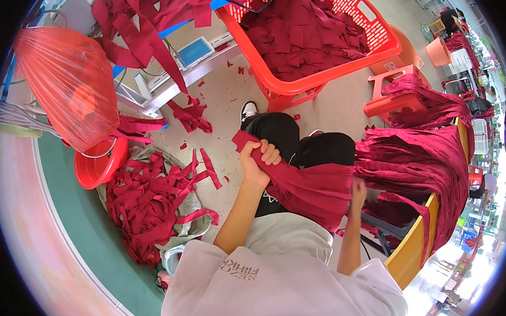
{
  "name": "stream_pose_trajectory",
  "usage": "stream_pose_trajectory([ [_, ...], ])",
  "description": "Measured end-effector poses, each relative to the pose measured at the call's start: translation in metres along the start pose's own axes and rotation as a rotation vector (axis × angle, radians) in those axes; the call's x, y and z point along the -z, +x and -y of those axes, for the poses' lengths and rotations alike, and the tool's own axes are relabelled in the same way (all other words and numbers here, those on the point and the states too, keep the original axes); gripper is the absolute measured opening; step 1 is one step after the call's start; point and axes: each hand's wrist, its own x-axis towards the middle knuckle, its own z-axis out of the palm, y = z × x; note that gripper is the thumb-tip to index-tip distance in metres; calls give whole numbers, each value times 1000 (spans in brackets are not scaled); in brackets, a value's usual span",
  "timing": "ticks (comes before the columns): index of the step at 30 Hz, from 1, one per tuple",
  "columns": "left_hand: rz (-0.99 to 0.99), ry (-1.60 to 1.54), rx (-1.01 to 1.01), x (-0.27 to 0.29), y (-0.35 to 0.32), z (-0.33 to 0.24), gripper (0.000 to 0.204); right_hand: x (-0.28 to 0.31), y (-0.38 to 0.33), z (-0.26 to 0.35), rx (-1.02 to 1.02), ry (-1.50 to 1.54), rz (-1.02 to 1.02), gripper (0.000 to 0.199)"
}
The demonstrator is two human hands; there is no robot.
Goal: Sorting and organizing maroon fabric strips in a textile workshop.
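Observation:
A long piece of dark red cloth [313, 189] lies across my lap, spread out in folds over my black trousers. My left hand [259, 160] is closed round its gathered left end, and a short flap sticks out past the fist. At the wide right end of the cloth is my right hand [358, 194], its fingers curled in at the edge; they are slightly blurred. Just beyond the right hand, a thick heap of similar red cloth [411, 157] hangs over a yellow wooden board [411, 253].
Ahead stands a red plastic basket [301, 87] full of cut red pieces. Red scraps [145, 208] pile on a sack at left, beside a red bucket [98, 167] and a hanging red plastic bag [72, 87]. A red stool [394, 98] stands at right. Strips hang from a machine table.

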Motion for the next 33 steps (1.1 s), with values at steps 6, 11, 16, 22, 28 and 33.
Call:
stream_pose_trajectory([
  [6,-4,43,-25,9,11,4,23,-7,135,322,465,349,-77,17],
  [11,-13,82,-59,12,8,3,24,-95,262,430,451,438,251,25],
  [16,-80,118,-195,5,-11,-13,26,-172,363,438,562,-70,8,54],
  [22,-121,59,-338,6,-28,-28,26,-179,419,416,308,-9,134,55],
  [28,-118,45,-310,7,-22,-35,25,-137,371,445,613,-288,33,28],
  [33,-83,69,-266,8,-15,-30,25,-64,280,517,622,451,416,17],
])
